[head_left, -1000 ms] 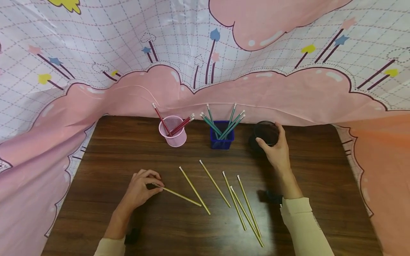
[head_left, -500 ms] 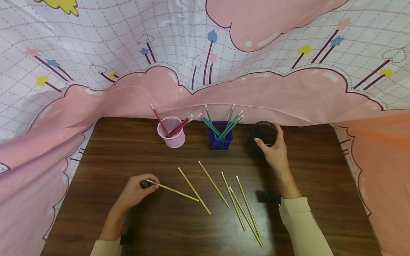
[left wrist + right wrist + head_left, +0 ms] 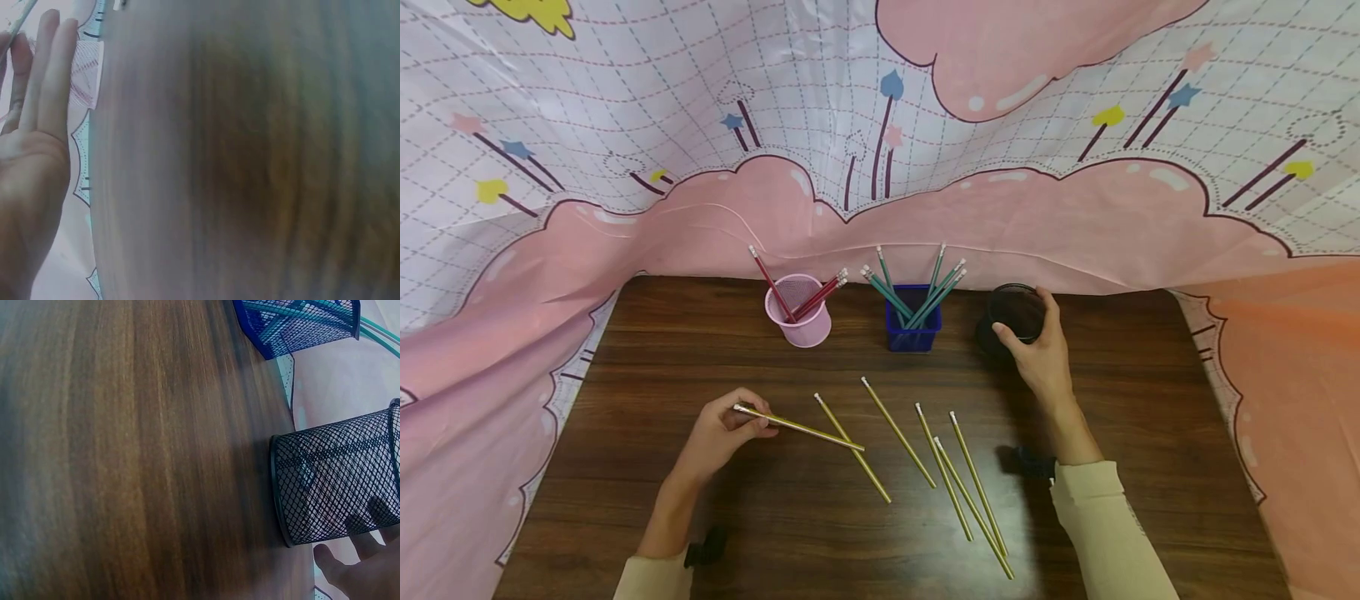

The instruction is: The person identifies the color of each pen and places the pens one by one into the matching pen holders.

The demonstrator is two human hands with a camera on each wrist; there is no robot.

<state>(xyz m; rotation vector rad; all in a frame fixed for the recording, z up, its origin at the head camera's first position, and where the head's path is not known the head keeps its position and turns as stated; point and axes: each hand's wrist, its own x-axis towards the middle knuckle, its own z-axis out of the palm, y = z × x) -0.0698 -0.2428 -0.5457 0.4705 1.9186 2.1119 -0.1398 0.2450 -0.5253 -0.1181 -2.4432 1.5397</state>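
My left hand (image 3: 718,433) pinches a gold pencil (image 3: 808,431) near its white eraser end. The pencil slants to the right, and its far end crosses over another gold pencil (image 3: 868,471) in the head view. My right hand (image 3: 1048,362) holds a round black mesh pencil cup (image 3: 334,481) at the back right, thumb on the near side and fingers round the far side. No pencils show in that cup. Several more gold pencils (image 3: 898,433) lie spread across the wooden table (image 3: 820,550). The left wrist view catches only the held pencil's edge.
A pink mesh cup (image 3: 807,333) with several red pencils (image 3: 822,297) stands at the back left. Beside it is a square blue mesh holder (image 3: 913,339) with several green pencils (image 3: 938,293). A patterned cloth (image 3: 1000,208) hangs behind the table's back edge.
My left hand has picked up the gold pencil and raised it, swinging its far end up over the neighbouring pencil. The right hand stays on the black cup; the head view has shifted slightly.
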